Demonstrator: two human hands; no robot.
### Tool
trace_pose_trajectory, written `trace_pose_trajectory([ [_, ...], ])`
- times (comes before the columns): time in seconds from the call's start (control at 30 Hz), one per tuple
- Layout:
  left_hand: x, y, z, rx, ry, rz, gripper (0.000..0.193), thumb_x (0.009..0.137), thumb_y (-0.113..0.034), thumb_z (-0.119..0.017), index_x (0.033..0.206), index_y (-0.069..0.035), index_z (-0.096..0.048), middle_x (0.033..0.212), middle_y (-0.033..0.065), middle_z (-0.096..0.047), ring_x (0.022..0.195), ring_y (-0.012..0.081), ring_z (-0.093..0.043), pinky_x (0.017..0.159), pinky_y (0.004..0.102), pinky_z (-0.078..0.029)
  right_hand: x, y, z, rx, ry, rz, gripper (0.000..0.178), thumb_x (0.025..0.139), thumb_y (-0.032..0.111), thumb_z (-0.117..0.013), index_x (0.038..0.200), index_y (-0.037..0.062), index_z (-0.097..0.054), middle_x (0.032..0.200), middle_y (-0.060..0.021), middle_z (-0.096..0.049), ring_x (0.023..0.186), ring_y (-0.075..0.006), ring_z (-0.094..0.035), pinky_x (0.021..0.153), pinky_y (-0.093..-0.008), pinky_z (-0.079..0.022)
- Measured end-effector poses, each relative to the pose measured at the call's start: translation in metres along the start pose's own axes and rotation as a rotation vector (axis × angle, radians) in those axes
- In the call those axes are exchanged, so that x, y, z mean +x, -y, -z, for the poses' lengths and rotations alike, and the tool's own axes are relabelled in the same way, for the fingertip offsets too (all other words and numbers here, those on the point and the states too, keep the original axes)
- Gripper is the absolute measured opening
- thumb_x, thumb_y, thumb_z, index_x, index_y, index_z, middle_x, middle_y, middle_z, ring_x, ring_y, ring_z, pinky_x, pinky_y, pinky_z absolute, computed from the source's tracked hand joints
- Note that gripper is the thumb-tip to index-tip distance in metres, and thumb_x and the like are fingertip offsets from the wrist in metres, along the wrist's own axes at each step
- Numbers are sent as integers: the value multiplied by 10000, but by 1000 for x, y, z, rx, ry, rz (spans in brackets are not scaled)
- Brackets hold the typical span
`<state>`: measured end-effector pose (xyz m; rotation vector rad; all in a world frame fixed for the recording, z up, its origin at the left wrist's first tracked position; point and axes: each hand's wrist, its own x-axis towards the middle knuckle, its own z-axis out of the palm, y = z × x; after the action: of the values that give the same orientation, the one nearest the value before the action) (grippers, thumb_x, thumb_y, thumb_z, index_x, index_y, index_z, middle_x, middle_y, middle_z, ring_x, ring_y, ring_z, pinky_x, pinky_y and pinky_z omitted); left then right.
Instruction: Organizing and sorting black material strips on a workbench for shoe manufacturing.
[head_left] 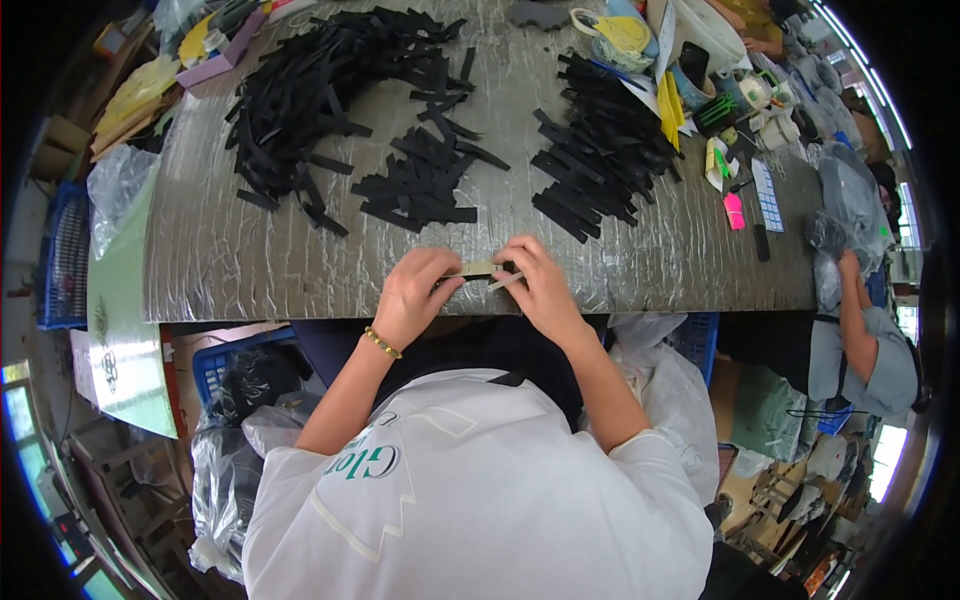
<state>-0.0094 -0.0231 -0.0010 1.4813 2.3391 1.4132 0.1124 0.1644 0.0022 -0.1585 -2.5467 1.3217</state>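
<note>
Near the front edge of the table, my left hand (415, 285) and my right hand (540, 283) are close together, both with fingers closed. Between them is a short pale strip (478, 268), pinched at its left end by my left hand and at its right end by my right hand. A bit of black shows along the strip, partly hidden by the fingers. A thin whitish piece (506, 282) slants out from my right fingers; its kind is too small to tell. Just beyond lies a small pile of black fabric strips (425, 180).
A large heap of black strips (300, 120) is at the far left and another pile (605, 150) at the right. Tools, a pink piece (734, 211) and a dark-handled tool (761, 243) lie farther right. A person (862, 335) works at the right side.
</note>
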Motion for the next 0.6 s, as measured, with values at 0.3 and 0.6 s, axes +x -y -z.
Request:
trace_pose_trajectory([
  [0.3,-3,17,19,22,-150,102,154,805,-18,-753,941,-23,-680,940,117,-707,860,322,-668,757,388,-538,-17,-9,7,-368,-25,214,279,879,169,-725,1120,37,-677,1158,-115,-587,1022,-330,-582,882,-437,-479],
  [0.6,-1,14,36,-41,-368,269,160,824,21,-748,968,-6,-683,932,110,-707,837,240,-688,764,315,-535,35,-16,10,-426,-190,146,244,853,205,-733,1009,30,-667,1020,-109,-606,994,-317,-579,858,-432,-458],
])
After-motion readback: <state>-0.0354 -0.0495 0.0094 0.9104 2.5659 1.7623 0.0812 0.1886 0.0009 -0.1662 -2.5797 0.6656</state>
